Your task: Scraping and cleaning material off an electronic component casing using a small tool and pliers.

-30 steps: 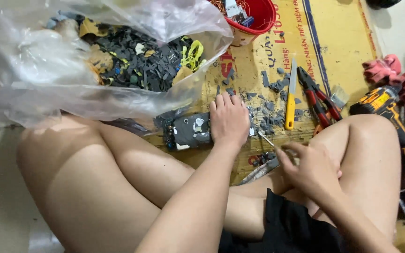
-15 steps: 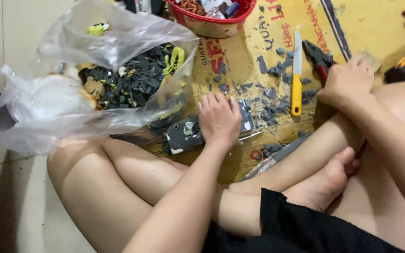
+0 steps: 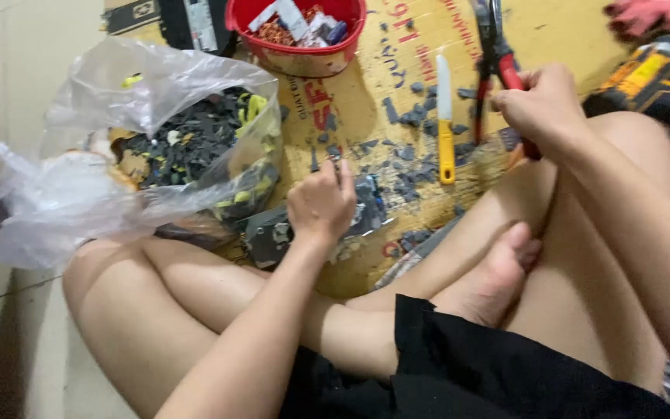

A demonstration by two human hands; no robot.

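The dark grey device is being pressed flat on the cardboard sheet by the left hand, while red-handled pliers are being gripped in the closed right hand; a slip is being risked, since the device is being steadied from above only. Free room is being limited by the plastic bag, the yellow-handled knife, scattered fragments and the red basin.

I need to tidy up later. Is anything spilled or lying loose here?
Yes. Dark grey plastic scraps are strewn loose over the yellow cardboard, around the yellow-handled knife and beside the left hand, not in the clear bag.
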